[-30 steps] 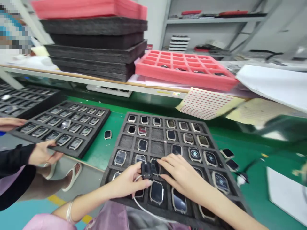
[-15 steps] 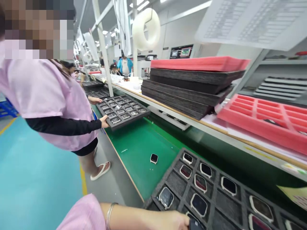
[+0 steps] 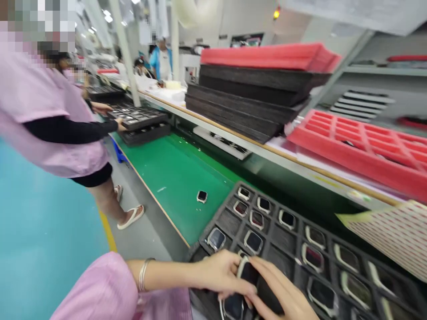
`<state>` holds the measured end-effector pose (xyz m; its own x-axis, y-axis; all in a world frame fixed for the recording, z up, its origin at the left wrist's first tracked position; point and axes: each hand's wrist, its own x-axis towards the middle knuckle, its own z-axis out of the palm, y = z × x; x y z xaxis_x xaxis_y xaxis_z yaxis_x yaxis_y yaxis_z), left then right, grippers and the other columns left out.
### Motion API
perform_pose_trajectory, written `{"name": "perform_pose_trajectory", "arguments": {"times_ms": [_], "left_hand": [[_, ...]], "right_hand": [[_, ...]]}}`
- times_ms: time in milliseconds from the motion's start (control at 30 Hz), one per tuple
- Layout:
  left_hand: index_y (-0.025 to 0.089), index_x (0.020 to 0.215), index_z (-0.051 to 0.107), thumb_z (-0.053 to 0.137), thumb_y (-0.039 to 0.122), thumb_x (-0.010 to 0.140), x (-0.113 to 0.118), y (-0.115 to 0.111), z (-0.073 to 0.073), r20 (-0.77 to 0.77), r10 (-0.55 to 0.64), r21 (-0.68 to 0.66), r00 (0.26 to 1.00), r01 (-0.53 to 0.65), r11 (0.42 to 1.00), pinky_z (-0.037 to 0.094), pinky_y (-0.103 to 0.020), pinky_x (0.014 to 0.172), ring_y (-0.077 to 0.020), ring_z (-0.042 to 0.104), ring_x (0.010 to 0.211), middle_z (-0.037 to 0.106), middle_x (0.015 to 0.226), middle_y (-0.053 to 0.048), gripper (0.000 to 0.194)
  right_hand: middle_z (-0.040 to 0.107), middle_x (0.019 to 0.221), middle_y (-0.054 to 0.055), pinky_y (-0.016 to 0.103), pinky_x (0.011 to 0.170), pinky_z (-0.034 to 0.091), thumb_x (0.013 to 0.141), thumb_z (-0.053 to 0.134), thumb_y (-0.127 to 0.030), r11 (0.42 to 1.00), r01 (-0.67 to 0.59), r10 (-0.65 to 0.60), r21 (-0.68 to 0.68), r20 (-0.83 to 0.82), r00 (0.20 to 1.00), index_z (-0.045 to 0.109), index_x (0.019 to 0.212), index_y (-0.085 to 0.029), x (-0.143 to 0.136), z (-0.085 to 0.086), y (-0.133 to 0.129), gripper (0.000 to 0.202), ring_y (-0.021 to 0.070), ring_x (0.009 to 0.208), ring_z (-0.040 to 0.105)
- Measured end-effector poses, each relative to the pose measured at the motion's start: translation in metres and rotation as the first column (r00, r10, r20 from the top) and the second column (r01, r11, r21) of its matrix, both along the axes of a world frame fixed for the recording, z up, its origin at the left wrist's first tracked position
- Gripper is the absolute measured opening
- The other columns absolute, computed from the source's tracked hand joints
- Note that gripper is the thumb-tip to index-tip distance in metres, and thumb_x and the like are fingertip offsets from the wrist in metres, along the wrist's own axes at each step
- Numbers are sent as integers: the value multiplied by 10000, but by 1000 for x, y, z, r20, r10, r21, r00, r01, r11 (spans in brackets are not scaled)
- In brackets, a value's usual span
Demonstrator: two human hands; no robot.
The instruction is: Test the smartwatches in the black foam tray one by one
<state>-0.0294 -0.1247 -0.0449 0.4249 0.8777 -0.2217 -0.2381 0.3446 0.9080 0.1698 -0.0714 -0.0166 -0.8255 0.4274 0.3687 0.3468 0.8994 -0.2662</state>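
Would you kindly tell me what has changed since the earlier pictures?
The co-worker's tray has moved away along the green bench, onto or just above a dark tray. The left hand, earlier on a black corded piece, now grips a watch, the right hand against it. The loose watch, foam stack and red tray stayed put.

Tray of watches [image 3: 230,222] on the tabletop [image 3: 183,178], a lone watch [image 3: 202,196] beyond its left edge; stacked foam trays [image 3: 247,89] on the shelf [image 3: 227,126] behind, open tray [image 3: 360,146] to their right
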Motion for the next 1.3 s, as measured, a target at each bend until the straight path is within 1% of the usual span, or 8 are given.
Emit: {"name": "perform_pose_trajectory", "arguments": {"times_ms": [133,300,600,733,867,967,1100,1300], "left_hand": [[106,860,625,790,406,623,-1,-5,18,-2,38,-69,999,-38,997,282,-165,297,-46,452,334,673,647,-15,416],[101,885,630,772,337,673,5,-12,16,-1,72,-34,997,-72,997,464,-196,525,-128,643,591,689,682,-38,347],[98,905,633,765,383,677,2,-16,19,10,-5,-26,1000,5,1000,483,-256,635,-148,634,665,662,757,-50,388],[101,912,631,778,359,670,3,-18,20,54,-10,-17,998,11,1000,480,-268,685,-142,613,702,655,785,-38,382],[105,999,621,748,358,708,5,-17,19,6,8,3,1000,-8,1000,484,-271,673,-147,613,703,642,782,-34,405],[109,1041,612,712,365,744,4,-17,17,-34,36,12,999,-36,999,489,-270,658,-150,625,689,632,792,-37,405],[104,1010,621,696,364,760,2,-18,17,-42,44,5,998,-43,999,483,-254,630,-144,623,658,629,765,-31,369],[116,1044,621,683,377,775,0,-20,21,10,0,-11,1000,0,1000,489,-251,632,-143,623,653,644,771,-30,381]], "right_hand": [[594,1231,148,423,931,530,913,515,-254,987,21,-14,-156,46,999,478,1294,-162,-8,23,-13,393,284,1101,598],[569,1268,161,442,956,504,900,531,-214,976,-17,30,-218,59,998,469,1313,-144,-6,32,-14,423,285,1144,567],[619,1177,118,387,910,528,892,560,-186,917,-53,95,-395,88,992,492,1268,-164,-6,52,-12,383,248,1068,604],[611,1187,118,373,931,518,876,574,-163,911,-47,93,-410,92,991,493,1265,-151,-4,51,-11,398,237,1094,587],[560,1267,164,425,940,517,897,529,-182,959,-45,77,-278,104,992,470,1307,-134,-4,41,-16,417,272,1158,553],[577,1240,174,436,922,532,901,530,-216,976,2,12,-220,62,998,482,1294,-127,-7,31,-22,405,285,1134,571],[594,1199,161,405,908,545,893,546,-229,972,21,-26,-234,-17,1000,498,1266,-133,-10,23,-29,388,269,1080,604],[582,1170,141,367,882,548,847,585,-204,951,-7,-19,-308,-80,997,484,1259,-143,-13,21,-31,429,244,1044,605]]}}
